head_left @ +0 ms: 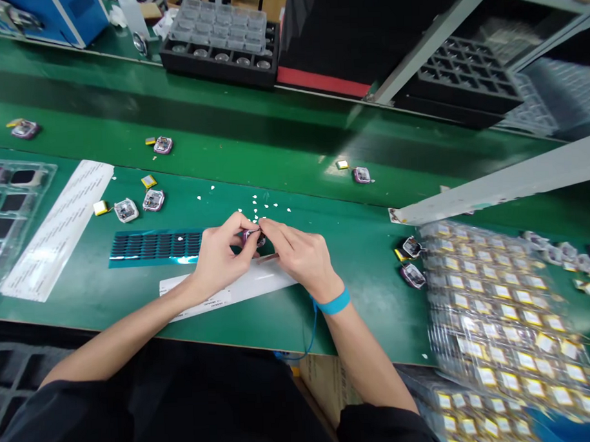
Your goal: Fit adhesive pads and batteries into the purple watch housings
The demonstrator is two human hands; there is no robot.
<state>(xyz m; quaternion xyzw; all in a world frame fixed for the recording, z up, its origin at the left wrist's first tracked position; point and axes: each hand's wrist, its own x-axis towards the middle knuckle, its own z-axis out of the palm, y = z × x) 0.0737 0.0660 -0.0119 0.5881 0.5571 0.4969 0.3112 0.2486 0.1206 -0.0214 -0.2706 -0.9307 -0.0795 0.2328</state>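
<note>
Left hand (223, 254) grip narrow, holding purple-rimmed unit (250, 237) by the white strip (259, 283), probably to steady it; right hand (301, 256) fingertips at its edge, can't tell if that grip holds anything; blue film (153, 246) alongside on surface (363, 296), likely for reach.

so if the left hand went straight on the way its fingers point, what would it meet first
Probably the bare right hand with the bright blue wristband, just past the small purple-edged device pinched in the left hand; the depth between them is unclear.
</note>
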